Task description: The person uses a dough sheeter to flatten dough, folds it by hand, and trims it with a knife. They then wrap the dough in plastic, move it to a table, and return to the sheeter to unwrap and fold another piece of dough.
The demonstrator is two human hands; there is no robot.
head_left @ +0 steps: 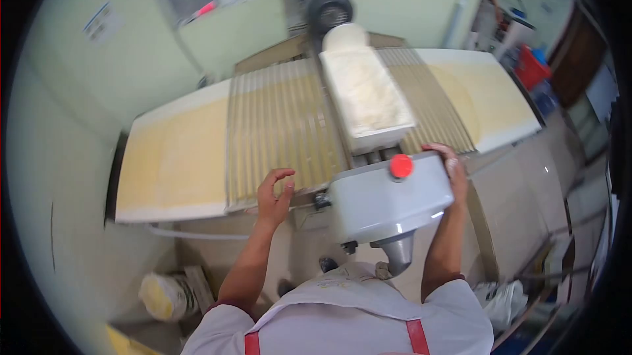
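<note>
A dough sheeter with a grey housing (388, 200) stands right in front of me, a red button (401, 166) on its top. My right hand (450, 163) rests on the housing's far right corner, its fingers laid over the edge and gripping nothing. To the left of the housing, my left hand (275, 195) hovers near the front edge of the slatted metal guard (280, 128), fingers apart and nothing between them. A white tray (380, 139) filled with pale powder, which looks like flour, sits over the middle of the machine. Pale belts (172, 151) run out to both sides.
A dark motor (328, 12) stands at the back by the wall. On the floor to the left is a white bucket (164, 296). A white plastic bag (503, 303) lies at lower right. Another person (488, 16) is partly visible at upper right, near a red container (532, 67).
</note>
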